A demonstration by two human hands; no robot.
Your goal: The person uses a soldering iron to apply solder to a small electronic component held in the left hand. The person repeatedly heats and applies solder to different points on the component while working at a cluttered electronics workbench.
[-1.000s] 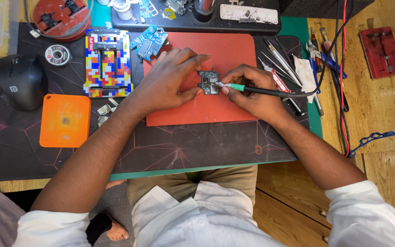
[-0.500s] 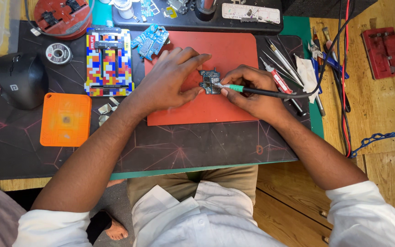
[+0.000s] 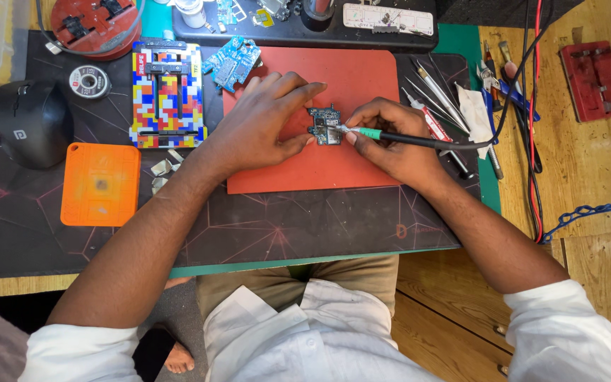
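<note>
A small dark circuit board [image 3: 324, 124] lies on a red mat [image 3: 334, 170] in the middle of the desk. My left hand [image 3: 256, 124] rests on the mat with its fingers pinching the board from the left. My right hand [image 3: 397, 141] grips a thin soldering iron [image 3: 419, 141] with a green collar and black handle; its tip touches the board's right side. The iron's cable runs off to the right.
A multicoloured board holder [image 3: 167, 92] and a blue circuit board [image 3: 233, 62] lie at upper left. An orange square pad [image 3: 100, 184], a black mouse [image 3: 30, 124] and a solder reel [image 3: 89, 81] sit further left. Tweezers and tools [image 3: 440, 92] lie right of the mat; cables [image 3: 532, 120] cross the wooden bench.
Both hands stay on the board. The iron's tip has shifted only slightly against the board's right side.
</note>
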